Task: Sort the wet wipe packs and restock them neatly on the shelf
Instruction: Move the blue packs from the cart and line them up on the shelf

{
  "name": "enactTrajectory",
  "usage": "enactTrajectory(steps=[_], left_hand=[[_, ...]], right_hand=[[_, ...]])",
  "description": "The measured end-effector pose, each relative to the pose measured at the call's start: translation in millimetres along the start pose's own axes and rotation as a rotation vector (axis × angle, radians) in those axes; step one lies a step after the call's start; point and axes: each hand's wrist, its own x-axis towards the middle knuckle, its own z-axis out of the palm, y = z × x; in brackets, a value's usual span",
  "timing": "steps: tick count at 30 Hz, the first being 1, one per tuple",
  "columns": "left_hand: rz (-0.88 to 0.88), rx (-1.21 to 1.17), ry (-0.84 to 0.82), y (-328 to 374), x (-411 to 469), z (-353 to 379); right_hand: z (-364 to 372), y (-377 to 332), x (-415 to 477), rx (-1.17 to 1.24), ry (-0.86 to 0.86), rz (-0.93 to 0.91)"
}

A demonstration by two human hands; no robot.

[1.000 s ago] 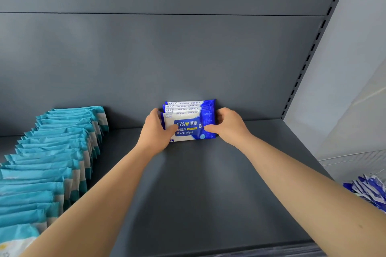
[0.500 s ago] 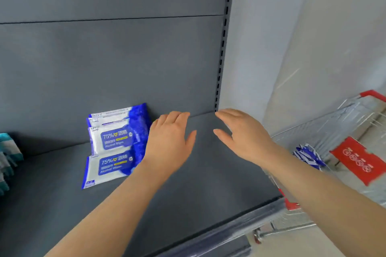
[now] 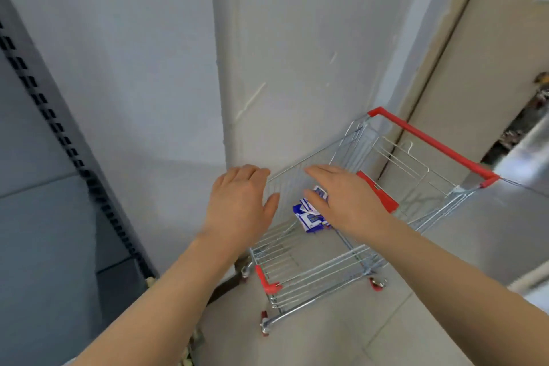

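The view had swung from the shelf unit (image 3: pixel 35 217), where a stack was left standing, to one wire shopping trolley (image 3: pixel 430 140); the left hand (image 3: pixel 237 205) and right hand (image 3: pixel 344 202), both released and empty, hovered over it, likely reaching for another batch. On its floor lay blue alcohol wipe packs (image 3: pixel 309 217), perhaps three, partly hidden by the right hand

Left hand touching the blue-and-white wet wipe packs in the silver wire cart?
Apart. Head view: left hand sits left of the wet wipe packs, clear gap between.

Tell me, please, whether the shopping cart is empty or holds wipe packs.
Not empty: blue-and-white wipe packs lie in the shopping cart, partly behind the right hand.
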Motion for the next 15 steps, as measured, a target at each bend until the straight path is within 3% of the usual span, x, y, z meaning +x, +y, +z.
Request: enactTrajectory(steps=[7, 15], left_hand=[[-0.013, 0.016, -0.164, 52.9, 70.0, 103.2], [-0.07, 0.092, -0.42, 53.7, 186.2, 247.8]], right_hand=[[29.4, 141.4, 26.8, -0.028, -0.069, 0.138], [98.9, 273.3, 111.7, 0.028, -0.174, 0.266]])
